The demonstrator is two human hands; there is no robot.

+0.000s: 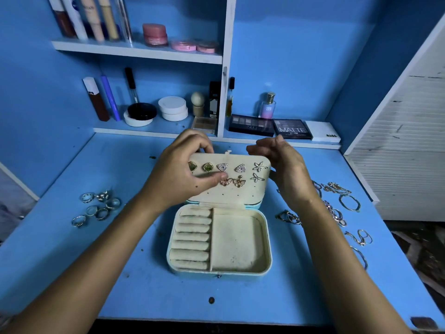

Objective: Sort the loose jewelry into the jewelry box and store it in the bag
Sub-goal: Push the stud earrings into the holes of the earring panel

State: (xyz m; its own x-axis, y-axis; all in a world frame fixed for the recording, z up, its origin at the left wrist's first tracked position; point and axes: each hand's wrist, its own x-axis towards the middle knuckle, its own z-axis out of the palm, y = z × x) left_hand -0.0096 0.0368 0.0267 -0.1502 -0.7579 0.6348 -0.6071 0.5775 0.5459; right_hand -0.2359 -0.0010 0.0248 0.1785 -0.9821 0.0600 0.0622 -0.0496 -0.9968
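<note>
A home vanity corner

The place looks like a dressing nook in a home: a blue table (72, 249) backed by white shelves (134, 50) of cosmetic tubes (96, 18), compacts (155, 34), eyeshadow palettes (251, 125) and a perfume bottle (267, 106), with rings (98, 207) and bracelets (349, 203) scattered about.

On the lower shelf (154, 131) stood a perfume bottle (267, 106), two eyeshadow palettes (251, 125), white round jars (173, 108) and a dark compact (142, 111). Pink jars (154, 34) stood on the upper shelf (134, 51).
</note>
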